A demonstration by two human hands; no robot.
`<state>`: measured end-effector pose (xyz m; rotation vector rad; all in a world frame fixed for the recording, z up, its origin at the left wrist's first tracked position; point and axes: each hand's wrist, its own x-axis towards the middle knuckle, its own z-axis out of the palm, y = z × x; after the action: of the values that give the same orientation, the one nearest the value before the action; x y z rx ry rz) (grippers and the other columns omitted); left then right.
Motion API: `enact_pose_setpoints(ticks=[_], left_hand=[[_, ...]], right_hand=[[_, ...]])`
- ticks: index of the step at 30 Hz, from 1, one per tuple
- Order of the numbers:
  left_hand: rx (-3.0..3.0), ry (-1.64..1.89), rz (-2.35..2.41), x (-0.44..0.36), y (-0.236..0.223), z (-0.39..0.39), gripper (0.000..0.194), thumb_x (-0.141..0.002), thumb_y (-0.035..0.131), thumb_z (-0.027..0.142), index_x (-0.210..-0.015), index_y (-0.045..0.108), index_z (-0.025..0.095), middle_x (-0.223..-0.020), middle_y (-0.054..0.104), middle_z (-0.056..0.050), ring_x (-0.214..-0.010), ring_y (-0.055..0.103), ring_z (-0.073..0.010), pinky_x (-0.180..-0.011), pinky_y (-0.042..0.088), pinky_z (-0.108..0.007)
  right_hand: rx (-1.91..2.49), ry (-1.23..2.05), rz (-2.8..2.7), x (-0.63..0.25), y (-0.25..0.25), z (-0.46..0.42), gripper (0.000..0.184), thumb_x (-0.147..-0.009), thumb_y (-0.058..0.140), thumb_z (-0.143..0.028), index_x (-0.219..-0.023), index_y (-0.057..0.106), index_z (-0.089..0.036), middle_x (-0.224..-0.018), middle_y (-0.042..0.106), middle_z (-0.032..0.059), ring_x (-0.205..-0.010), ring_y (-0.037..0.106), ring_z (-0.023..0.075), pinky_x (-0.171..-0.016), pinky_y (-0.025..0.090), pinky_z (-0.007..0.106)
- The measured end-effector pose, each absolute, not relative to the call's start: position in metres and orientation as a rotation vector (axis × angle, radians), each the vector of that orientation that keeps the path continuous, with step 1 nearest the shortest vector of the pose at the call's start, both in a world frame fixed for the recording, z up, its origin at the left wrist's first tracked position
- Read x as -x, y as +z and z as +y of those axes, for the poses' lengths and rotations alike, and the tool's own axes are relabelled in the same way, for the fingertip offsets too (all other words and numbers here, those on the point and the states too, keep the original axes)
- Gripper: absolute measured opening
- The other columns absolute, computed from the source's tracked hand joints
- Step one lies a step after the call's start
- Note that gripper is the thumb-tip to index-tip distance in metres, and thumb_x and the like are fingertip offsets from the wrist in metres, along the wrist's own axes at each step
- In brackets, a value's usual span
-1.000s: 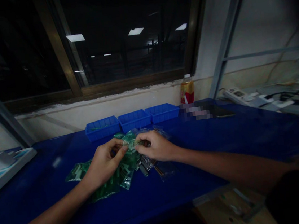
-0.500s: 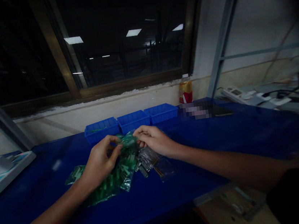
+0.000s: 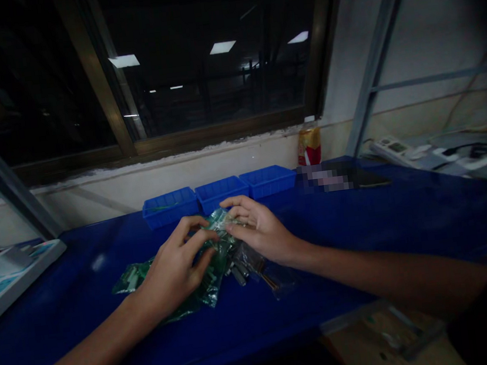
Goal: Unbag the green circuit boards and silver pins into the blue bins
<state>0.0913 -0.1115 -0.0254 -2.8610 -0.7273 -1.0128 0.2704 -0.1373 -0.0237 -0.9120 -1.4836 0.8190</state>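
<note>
Your left hand point(image 3: 180, 264) curled loosely, fingers parted, over green bags point(image 3: 214, 282); your right hand point(image 3: 267, 233) bent at their far end. Whether either pinches plastic: cannot tell. Nearer you: gray parts point(image 3: 239, 274), clear bag point(image 3: 288, 282). Most pieces look bagged yet. Beyond: three blue bins point(image 3: 223, 200), leftmost holding thin green strip point(image 3: 164, 207). Share finished: cannot tell.

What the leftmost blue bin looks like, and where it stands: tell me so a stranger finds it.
Find the dark window; below it stands a blue table. Along its far edge, three blue bins form a row; take the leftmost bin. A thin green strip shows inside, unlike in its neighbours.
</note>
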Motion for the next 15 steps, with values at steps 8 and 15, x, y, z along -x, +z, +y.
enact_pose_setpoints(ticks=[8,15], left_hand=[[2.926,-1.161,-1.025,-0.093,-0.016,-0.113,0.020,-0.084,0.044,0.030,-0.081,0.059,0.018,-0.083,0.050,-0.003,-0.082,0.050,-0.0168,-0.075,0.041,-0.032],[3.085,-1.436,-1.300,-0.094,-0.012,-0.117,0.035,-0.088,0.032,0.039,-0.072,0.055,0.017,-0.076,0.048,-0.001,-0.072,0.048,-0.0137,-0.066,0.037,-0.026]], right_hand=[[0.922,0.200,-1.816,-0.277,-0.022,-0.143,0.029,-0.076,0.050,-0.012,-0.104,0.056,-0.018,-0.084,0.061,0.0023,-0.075,0.057,0.0128,-0.070,0.045,0.029],[0.733,-0.074,-1.956,-0.276,-0.016,-0.157,0.025,-0.074,0.043,-0.004,-0.079,0.060,-0.022,-0.093,0.058,0.0027,-0.087,0.055,0.0136,-0.077,0.046,0.031]])
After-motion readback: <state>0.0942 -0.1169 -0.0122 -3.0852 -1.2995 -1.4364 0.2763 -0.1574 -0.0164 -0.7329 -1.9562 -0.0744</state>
